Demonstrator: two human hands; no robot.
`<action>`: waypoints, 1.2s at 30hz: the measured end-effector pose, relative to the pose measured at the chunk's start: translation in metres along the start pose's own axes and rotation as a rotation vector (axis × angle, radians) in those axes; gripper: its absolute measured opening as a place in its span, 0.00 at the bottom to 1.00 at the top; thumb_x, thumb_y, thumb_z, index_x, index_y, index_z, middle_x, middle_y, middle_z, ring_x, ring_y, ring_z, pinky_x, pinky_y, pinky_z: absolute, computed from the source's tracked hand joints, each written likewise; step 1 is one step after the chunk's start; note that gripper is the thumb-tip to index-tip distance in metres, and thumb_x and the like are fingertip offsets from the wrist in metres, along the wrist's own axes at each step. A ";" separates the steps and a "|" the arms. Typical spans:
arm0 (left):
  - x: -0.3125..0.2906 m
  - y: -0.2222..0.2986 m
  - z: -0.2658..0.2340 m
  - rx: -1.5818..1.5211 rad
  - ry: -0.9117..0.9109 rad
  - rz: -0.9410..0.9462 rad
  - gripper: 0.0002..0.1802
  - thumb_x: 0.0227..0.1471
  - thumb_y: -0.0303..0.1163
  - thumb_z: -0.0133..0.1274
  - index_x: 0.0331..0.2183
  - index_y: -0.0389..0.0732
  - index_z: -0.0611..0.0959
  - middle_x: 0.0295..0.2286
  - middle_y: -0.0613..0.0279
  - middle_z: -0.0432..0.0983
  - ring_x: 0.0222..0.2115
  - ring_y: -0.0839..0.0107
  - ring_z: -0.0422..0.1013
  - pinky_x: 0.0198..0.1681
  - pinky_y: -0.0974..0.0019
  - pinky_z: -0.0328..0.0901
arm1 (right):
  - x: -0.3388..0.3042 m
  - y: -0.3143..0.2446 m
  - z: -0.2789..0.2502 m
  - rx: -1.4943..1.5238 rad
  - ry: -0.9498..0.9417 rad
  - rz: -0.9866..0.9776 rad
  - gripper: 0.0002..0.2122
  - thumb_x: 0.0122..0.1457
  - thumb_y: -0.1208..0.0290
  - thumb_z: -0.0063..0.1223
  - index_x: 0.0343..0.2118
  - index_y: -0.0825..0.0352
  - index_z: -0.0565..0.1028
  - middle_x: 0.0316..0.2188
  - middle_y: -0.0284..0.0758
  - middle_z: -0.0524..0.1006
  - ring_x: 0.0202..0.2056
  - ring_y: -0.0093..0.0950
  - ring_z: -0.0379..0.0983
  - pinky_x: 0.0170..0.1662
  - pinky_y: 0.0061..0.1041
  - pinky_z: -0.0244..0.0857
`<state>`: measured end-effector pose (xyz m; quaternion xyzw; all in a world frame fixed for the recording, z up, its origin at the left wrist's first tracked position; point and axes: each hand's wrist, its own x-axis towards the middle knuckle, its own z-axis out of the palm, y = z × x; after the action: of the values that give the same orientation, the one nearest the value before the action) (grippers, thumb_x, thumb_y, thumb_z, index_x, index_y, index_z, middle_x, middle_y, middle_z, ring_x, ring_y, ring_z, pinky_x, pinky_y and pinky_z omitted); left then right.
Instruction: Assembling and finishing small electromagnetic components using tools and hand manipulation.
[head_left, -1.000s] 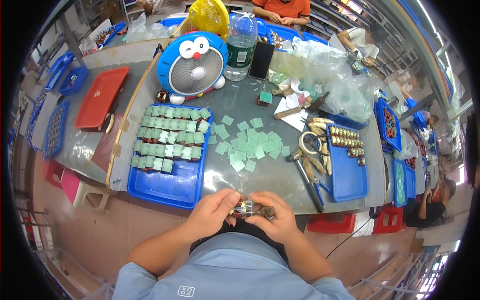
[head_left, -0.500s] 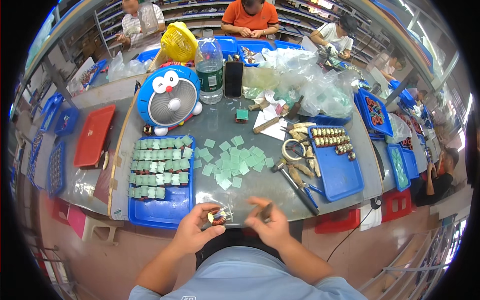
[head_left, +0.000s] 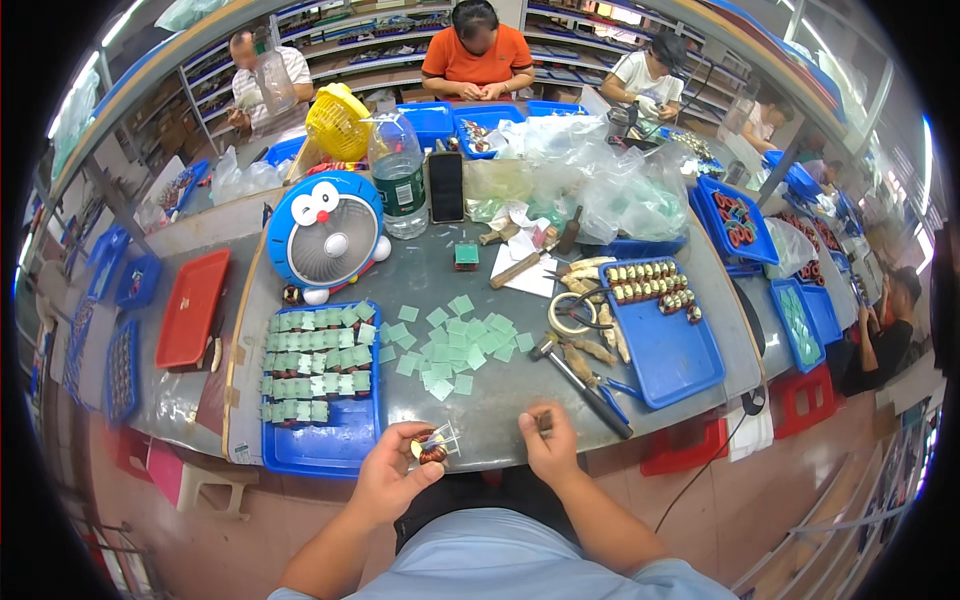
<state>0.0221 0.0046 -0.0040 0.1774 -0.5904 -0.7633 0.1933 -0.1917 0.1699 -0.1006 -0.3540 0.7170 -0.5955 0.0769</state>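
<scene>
In my left hand is a copper-wound ring coil, pinched between thumb and fingers with its pale wire leads pointing right. My right hand is closed just right of it, apart from the coil; a dark bit shows between its fingers, too little to make out. Beyond both hands lies a loose spread of small pale green square boards. At left, a blue tray holds rows of coils topped with such boards. A blue tray at right carries several coils without boards on top.
Right of the boards lie a hammer, blue-handled pliers and a tape roll. At the back stand a blue cartoon fan, a water bottle, a phone and plastic bags. Co-workers sit beyond.
My right hand has moved a little to the right, away from the coil, and its fingers are more curled. The coil stays in my left hand. The whole view has shifted slightly.
</scene>
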 end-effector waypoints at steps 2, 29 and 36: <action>0.003 0.001 0.003 -0.004 -0.005 0.006 0.29 0.58 0.29 0.63 0.56 0.34 0.69 0.47 0.56 0.74 0.46 0.69 0.74 0.51 0.64 0.70 | -0.002 -0.019 -0.001 0.186 -0.090 0.303 0.17 0.59 0.76 0.64 0.51 0.69 0.74 0.41 0.38 0.77 0.35 0.23 0.74 0.36 0.22 0.69; 0.012 0.041 -0.001 0.571 -0.070 0.234 0.29 0.52 0.36 0.68 0.53 0.37 0.79 0.46 0.54 0.79 0.47 0.61 0.76 0.52 0.62 0.68 | 0.014 -0.115 0.011 0.386 -0.515 0.014 0.24 0.61 0.76 0.64 0.59 0.71 0.71 0.46 0.36 0.76 0.43 0.22 0.73 0.48 0.23 0.68; 0.009 0.043 -0.004 0.595 -0.111 0.339 0.24 0.53 0.35 0.67 0.51 0.40 0.82 0.49 0.52 0.79 0.48 0.55 0.76 0.52 0.58 0.70 | 0.007 -0.111 0.014 0.579 -0.438 0.220 0.24 0.56 0.80 0.66 0.56 0.72 0.73 0.47 0.36 0.73 0.44 0.23 0.72 0.47 0.23 0.68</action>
<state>0.0199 -0.0135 0.0364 0.0837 -0.8177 -0.5234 0.2246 -0.1427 0.1500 -0.0013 -0.3577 0.5193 -0.6718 0.3887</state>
